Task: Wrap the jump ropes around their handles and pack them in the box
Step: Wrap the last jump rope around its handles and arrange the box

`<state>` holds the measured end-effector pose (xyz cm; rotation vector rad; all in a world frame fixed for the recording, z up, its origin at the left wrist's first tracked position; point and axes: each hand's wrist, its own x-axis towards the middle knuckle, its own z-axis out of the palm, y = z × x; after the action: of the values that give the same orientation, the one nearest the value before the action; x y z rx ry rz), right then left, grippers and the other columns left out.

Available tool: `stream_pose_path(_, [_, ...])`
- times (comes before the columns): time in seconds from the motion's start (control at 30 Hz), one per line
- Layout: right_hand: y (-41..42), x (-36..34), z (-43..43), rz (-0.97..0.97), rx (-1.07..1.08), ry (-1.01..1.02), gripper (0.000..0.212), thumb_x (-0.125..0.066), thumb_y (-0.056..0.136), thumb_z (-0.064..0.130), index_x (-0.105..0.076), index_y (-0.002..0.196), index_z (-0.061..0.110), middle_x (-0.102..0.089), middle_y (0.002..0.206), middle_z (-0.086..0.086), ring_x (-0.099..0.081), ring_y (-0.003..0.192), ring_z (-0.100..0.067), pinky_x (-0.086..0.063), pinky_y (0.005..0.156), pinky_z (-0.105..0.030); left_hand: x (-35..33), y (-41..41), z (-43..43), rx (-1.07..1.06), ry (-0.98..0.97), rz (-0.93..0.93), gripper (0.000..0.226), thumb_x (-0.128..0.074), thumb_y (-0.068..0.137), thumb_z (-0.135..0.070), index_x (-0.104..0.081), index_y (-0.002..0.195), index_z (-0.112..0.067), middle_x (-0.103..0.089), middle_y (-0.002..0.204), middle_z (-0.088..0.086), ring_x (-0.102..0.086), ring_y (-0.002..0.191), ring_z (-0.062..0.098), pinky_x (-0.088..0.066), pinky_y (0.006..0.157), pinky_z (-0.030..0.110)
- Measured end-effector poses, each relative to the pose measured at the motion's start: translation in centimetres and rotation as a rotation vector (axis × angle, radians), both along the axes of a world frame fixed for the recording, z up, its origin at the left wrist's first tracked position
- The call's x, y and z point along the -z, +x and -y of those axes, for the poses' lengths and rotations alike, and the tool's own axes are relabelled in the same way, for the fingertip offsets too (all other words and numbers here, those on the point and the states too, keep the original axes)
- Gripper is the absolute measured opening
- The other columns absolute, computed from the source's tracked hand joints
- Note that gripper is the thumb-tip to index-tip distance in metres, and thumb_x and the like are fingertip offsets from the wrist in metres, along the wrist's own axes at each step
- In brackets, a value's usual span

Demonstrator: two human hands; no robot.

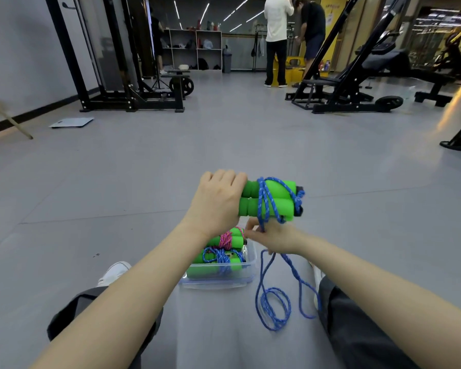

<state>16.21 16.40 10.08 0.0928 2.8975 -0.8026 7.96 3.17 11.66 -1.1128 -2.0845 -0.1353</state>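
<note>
Your forearms (123,302) are reaching out low over the grey floor (224,134). Box (251,271) is sitting on it right under your hands, already holding two wrapped bundles (224,251), so the drop should be short. Your left hand (218,201) is gripping the paired green handles (249,209) level, as a spool. Your right hand (274,237) is pinching the blue rope (264,206) beneath them, likely feeding turns; slack is lying looped on the floor.
</note>
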Motion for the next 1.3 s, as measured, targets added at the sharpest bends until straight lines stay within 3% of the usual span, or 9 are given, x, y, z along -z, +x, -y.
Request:
stream_pose_path(0.27, [-0.7,-3.3,0.2,0.325,-0.07,-0.171,0.025,-0.06,0.082,0.015,-0.038,0.07,0.013,-0.029,0.052,0.001,-0.03,0.04,-0.012,-0.053,0.052,-0.026,1.2,-0.1,1.3,-0.435,-0.241,-0.042,0.025,-0.05,0.051,-0.006,-0.05,0.073,-0.018,-0.053,0.064,0.0,-0.049,0.057,0.019,-0.023,0.057,0.027])
stream_pose_path(0.37, [-0.8,-4.3,-0.1,0.135,-0.131,0.067,0.02,-0.059,0.08,0.014,-0.043,0.068,0.01,-0.03,0.06,0.0,-0.033,0.053,-0.015,-0.043,0.047,-0.023,1.9,-0.1,1.3,-0.465,-0.361,0.128,0.023,-0.043,0.08,-0.003,-0.044,0.099,-0.014,-0.053,0.096,0.005,-0.051,0.089,0.024,-0.025,0.068,0.032])
stream_pose_path(0.47, [-0.9,-4.8,-0.4,-0.091,-0.166,0.418,0.019,-0.051,0.08,0.011,-0.059,0.096,0.017,-0.048,0.068,0.0,-0.046,0.07,-0.021,-0.031,0.053,-0.027,1.6,0.3,1.1,-0.378,-0.457,0.158,0.026,-0.039,0.084,-0.002,-0.043,0.107,-0.012,-0.054,0.106,0.008,-0.05,0.097,0.026,-0.024,0.071,0.033])
stream_pose_path(0.57, [-1.1,-4.5,-1.4,-0.328,-0.17,0.6,0.036,-0.041,0.086,0.008,-0.052,0.117,0.022,-0.065,0.098,-0.001,-0.056,0.091,-0.028,-0.03,0.064,-0.028,2.0,0.3,1.1,-0.132,-0.512,0.065,0.031,-0.043,0.078,-0.005,-0.051,0.107,-0.012,-0.058,0.098,0.006,-0.055,0.088,0.025,-0.03,0.069,0.032])
stream_pose_path(0.63, [-1.3,-3.7,-2.3,-0.442,-0.167,0.626,0.031,-0.038,0.089,0.006,-0.052,0.115,0.017,-0.067,0.097,-0.001,-0.053,0.079,-0.029,-0.035,0.073,-0.031,2.2,0.3,1.3,0.037,-0.546,-0.049,0.028,-0.046,0.063,-0.007,-0.058,0.088,-0.013,-0.058,0.075,0.003,-0.055,0.065,0.023,-0.036,0.059,0.029])
stream_pose_path(0.8, [-2.0,-1.3,-4.1,-0.597,-0.158,0.424,0.015,-0.046,0.091,0.005,-0.059,0.096,0.01,-0.048,0.057,0.007,-0.035,0.054,-0.023,-0.04,0.074,-0.035,2.6,0.3,1.4,0.342,-0.41,-0.147,0.026,-0.059,0.062,-0.014,-0.057,0.088,-0.012,-0.055,0.071,0.002,-0.05,0.062,0.024,-0.042,0.061,0.034])
stream_pose_path(0.97, [-1.8,0.7,-4.5,-0.305,-0.082,0.13,0.022,-0.044,0.084,0.007,-0.062,0.094,0.013,-0.068,0.083,-0.008,-0.06,0.078,-0.026,-0.047,0.073,-0.041,1.3,1.4,0.4,0.449,-0.192,-0.143,0.06,-0.05,0.065,-0.024,-0.044,0.124,-0.011,-0.057,0.08,-0.001,-0.05,0.065,0.021,-0.035,0.065,0.03])
stream_pose_path(1.13, [-0.4,1.8,-2.8,-0.09,0.039,-0.161,0.039,-0.042,0.096,0.003,-0.038,0.067,0.028,-0.044,0.071,0.011,-0.045,0.07,-0.004,-0.04,0.079,-0.024,1.2,0.8,0.1,0.322,-0.087,-0.024,0.067,-0.059,0.057,-0.023,-0.044,0.123,-0.026,-0.056,0.076,0.0,-0.053,0.064,0.022,-0.032,0.063,0.03])
stream_pose_path(1.3, [-1.0,2.7,-1.0,-0.058,0.044,-0.128,0.015,-0.046,0.095,0.018,-0.059,0.097,0.013,-0.052,0.054,0.007,-0.05,0.046,-0.003,-0.042,0.054,-0.019,1.6,-1.1,1.7,0.02,0.102,0.193,0.048,-0.045,0.063,-0.024,-0.061,0.109,-0.023,-0.057,0.068,0.001,-0.059,0.061,0.027,-0.039,0.056,0.029])
